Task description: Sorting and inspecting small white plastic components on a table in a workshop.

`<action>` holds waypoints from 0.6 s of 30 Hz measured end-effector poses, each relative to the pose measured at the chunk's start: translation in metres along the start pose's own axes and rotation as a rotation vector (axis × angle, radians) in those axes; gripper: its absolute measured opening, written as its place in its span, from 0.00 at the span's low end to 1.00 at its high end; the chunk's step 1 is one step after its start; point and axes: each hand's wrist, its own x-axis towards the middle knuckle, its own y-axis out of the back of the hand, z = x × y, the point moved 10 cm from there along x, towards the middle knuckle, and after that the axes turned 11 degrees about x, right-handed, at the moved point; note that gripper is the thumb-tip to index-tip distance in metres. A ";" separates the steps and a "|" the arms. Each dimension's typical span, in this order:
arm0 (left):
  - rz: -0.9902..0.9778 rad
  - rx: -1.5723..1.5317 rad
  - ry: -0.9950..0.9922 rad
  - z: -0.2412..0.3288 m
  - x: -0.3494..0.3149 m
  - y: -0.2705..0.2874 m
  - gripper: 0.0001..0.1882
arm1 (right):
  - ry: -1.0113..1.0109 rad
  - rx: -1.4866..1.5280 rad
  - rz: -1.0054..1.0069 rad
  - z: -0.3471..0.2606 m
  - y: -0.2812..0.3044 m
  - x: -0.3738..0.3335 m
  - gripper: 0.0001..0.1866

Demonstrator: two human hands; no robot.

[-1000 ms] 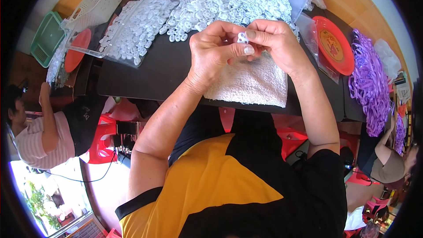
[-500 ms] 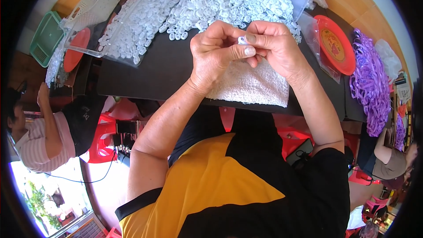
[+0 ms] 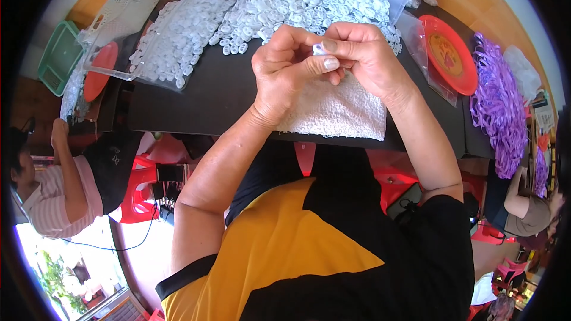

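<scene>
Between my fingertips is a small white oval plastic piece point(image 3: 318, 50) with a dark spot on it. My left hand point(image 3: 282, 68) pinches it, thumb against the curled fingers. From the other side my right hand point(image 3: 366, 59) grips the same piece between thumb and fingers. Under my wrists a folded white towel point(image 3: 342, 113) lies at the table's near edge. Just beyond my hands spreads a large heap of similar small white pieces point(image 3: 324, 0). My fingers hide most of the held piece.
Left of the heap, a clear plastic tray point(image 3: 128, 75) holds more white pieces. On the right lie a red round plate point(image 3: 428, 27) and a bundle of purple ribbons point(image 3: 496, 107). A green basket point(image 3: 46, 62) stands far left, near a seated person point(image 3: 59, 187) in stripes.
The whole view has shifted slightly. Both hands keep their pinch on the small piece, with only slight finger movement.
</scene>
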 end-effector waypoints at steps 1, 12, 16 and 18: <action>0.003 0.001 -0.005 -0.001 0.000 -0.001 0.10 | 0.023 -0.036 0.028 -0.005 0.002 0.000 0.11; 0.025 0.007 -0.017 0.001 0.004 0.001 0.12 | 0.101 -0.146 0.018 -0.015 0.010 0.002 0.10; 0.040 0.050 -0.038 0.001 0.002 0.004 0.11 | 0.088 -0.178 0.056 -0.013 0.007 0.000 0.10; 0.024 0.161 -0.011 0.001 0.000 0.004 0.11 | 0.071 -0.156 0.044 -0.011 0.006 0.000 0.10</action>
